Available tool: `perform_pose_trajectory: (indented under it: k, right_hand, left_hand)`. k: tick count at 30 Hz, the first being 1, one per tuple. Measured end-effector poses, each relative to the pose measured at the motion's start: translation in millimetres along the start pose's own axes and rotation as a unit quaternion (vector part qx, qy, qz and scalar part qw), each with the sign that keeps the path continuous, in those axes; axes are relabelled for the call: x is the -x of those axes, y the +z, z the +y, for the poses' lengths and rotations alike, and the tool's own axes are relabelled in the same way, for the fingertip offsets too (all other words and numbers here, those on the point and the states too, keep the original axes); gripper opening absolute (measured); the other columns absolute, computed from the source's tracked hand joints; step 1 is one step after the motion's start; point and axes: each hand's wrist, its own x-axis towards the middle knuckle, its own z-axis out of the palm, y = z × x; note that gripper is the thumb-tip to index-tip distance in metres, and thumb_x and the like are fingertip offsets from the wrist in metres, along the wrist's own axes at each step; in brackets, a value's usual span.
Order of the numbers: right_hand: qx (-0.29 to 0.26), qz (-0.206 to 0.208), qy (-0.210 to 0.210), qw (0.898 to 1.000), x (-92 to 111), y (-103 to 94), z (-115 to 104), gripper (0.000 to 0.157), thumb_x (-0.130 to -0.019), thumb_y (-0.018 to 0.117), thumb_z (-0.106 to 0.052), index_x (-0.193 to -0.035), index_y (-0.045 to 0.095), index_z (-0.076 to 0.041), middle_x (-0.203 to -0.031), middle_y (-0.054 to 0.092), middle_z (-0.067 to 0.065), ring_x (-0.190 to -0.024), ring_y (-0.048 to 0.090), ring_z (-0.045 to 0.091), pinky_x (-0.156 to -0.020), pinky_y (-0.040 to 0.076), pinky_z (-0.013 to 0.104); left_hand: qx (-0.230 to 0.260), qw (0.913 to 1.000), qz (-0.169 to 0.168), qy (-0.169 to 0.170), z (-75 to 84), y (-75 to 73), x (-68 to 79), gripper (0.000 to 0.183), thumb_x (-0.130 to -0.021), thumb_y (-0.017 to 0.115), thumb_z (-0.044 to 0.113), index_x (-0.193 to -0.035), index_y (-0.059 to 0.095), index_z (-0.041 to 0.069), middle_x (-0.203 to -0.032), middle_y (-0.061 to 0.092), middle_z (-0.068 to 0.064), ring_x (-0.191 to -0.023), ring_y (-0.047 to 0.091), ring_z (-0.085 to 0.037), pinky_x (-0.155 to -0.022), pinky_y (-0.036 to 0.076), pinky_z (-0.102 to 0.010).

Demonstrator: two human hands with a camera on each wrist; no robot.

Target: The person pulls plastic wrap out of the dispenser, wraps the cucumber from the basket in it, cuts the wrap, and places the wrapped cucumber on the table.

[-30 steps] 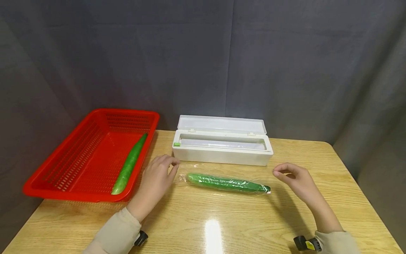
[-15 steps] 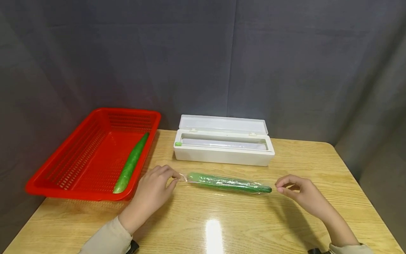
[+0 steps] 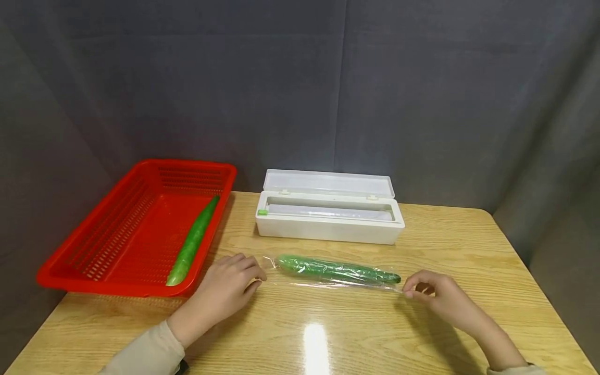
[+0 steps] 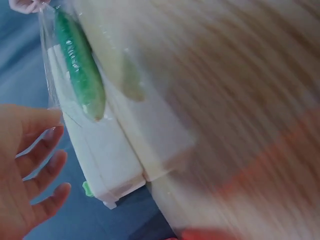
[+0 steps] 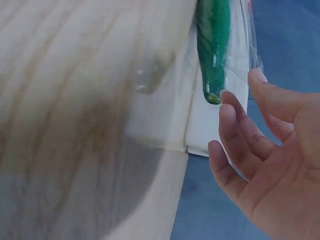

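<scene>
A cucumber (image 3: 337,270) in clear plastic wrap lies lengthwise on the table, its pale end toward my left hand (image 3: 227,284). Loose film spreads around it, and a near edge of the film runs between my two hands. The left hand pinches the film's edge beyond the pale end; in the left wrist view its other fingers (image 4: 47,167) are loosely bent. By the dark tip, my right hand (image 3: 438,294) pinches the film's near right corner. Against the right fingertips, the right wrist view shows the film's edge beside the cucumber (image 5: 214,50).
Behind the wrapped cucumber stands a white wrap dispenser box (image 3: 328,230), lid raised, a film roll inside and a green slider at its left. At left, a red plastic basket (image 3: 136,289) holds another cucumber (image 3: 192,242). A grey curtain (image 3: 300,94) closes off the back.
Both hands have come nearer to me, the right one also lower beside the dark tip. The film's near edge has been drawn out toward me. The cucumber has hardly moved.
</scene>
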Motion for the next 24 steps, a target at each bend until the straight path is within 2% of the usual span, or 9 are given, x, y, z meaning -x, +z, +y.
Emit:
perform_pose_trajectory:
  k: [3,9,17,24]
  right_hand:
    - [0.011,-0.023,0.011,1.0,-1,2.9,0,0.005,-0.089,0.072,-0.01,-0.092,0.07,-0.014,-0.093,0.066,-0.006,-0.079,0.055,0.009,-0.068,0.05,0.026]
    - [0.058,-0.051,-0.01,0.997,-4,10.2,2,0.008,-0.088,0.072,-0.008,-0.092,0.07,-0.015,-0.093,0.066,-0.007,-0.074,0.052,0.005,-0.061,0.048,0.024]
    - [0.084,-0.059,-0.022,0.994,-7,17.6,3,0.006,-0.088,0.073,-0.012,-0.092,0.075,-0.014,-0.088,0.066,-0.01,-0.071,0.051,0.002,-0.06,0.048,0.024]
    - [0.093,-0.06,-0.033,0.993,-6,18.0,3,0.011,-0.089,0.072,-0.01,-0.098,0.077,-0.01,-0.091,0.068,-0.009,-0.073,0.054,0.001,-0.061,0.05,0.023]
  left_hand:
    - [-0.016,0.9995,-0.012,0.025,-1.6,3.8,0.7,0.014,-0.078,0.082,0.013,-0.086,0.073,0.021,-0.086,0.064,0.008,-0.081,0.059,-0.015,-0.071,0.051,-0.033]
    - [-0.034,0.9974,-0.035,0.053,-3.0,10.0,-2.8,0.013,-0.079,0.08,0.009,-0.085,0.073,0.019,-0.085,0.064,0.006,-0.079,0.059,-0.015,-0.069,0.05,-0.032]
    - [-0.072,0.9914,-0.036,0.103,-6.5,18.3,-6.5,0.014,-0.075,0.083,0.009,-0.082,0.074,0.016,-0.082,0.064,0.004,-0.076,0.058,-0.016,-0.064,0.048,-0.03]
    - [-0.105,0.9871,-0.036,0.116,-8.7,24.0,-4.9,0.015,-0.073,0.08,0.008,-0.081,0.073,0.018,-0.079,0.064,0.004,-0.072,0.056,-0.016,-0.06,0.044,-0.028]
